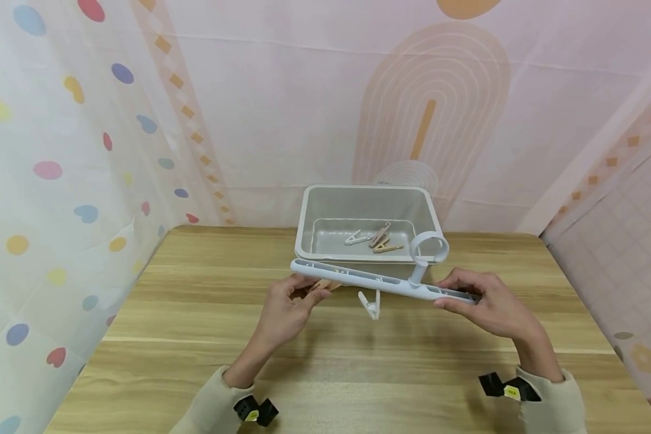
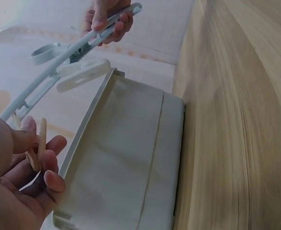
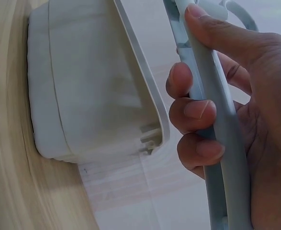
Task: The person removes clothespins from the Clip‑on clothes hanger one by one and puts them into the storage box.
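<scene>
Spanning mid-frame, the pale hanger (image 1: 407,289), likely light and stiff, seems best held near one end, where it is gripped by the right hand (image 1: 490,303); a tan clip (image 2: 42,139) is pinched by the left hand (image 1: 287,310).

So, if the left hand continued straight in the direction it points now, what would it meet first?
Most likely the white hanger, just ahead of the left hand and its pinched tan clip. Depth is unclear, so the hand might instead pass underneath and reach the grey bin.
</scene>
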Demonstrator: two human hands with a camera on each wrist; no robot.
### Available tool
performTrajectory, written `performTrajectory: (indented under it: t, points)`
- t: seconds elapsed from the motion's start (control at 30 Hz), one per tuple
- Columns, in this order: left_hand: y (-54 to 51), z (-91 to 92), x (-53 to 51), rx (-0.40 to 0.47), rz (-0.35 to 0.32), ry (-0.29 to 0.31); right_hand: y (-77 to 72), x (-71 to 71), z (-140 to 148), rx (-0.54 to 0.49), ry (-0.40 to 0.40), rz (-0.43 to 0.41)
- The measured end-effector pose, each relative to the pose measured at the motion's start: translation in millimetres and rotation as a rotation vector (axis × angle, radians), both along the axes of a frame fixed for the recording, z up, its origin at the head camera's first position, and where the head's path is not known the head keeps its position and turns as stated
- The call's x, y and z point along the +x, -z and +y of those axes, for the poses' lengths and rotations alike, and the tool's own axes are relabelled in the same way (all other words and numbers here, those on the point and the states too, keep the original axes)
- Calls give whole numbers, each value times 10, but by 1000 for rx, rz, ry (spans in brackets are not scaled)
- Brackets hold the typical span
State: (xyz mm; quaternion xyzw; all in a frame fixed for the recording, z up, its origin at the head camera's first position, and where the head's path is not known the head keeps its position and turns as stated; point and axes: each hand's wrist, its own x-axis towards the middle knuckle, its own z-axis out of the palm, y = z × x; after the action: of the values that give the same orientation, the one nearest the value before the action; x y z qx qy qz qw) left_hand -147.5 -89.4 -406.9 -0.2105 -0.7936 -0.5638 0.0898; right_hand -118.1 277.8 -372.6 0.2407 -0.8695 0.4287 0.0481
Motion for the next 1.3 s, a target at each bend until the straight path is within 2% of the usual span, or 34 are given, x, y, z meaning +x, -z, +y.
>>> performTrajectory:
  t: [0.13,0.3,0.43,0.77,0.93,1.3]
  points:
    - [25,-70,-31,-27,25,-21,5,5,-6,-7,-5,5]
    - [43,-174,-67,-47,63,-10,15,15,-5,-11,-13,24]
    - [38,-237,-84,-70,83,-2,10,22,23,-23,7,8]
    - [-3,-368,-175,-56,72,-47,-1,26,83,-2,34,-5]
    - [-88,-427,-240,-38,22,-43,-8,29,105,2,55,-19]
    - [-273,-522,-405,-68,-85,-39,-58,52,83,-8,22,-5]
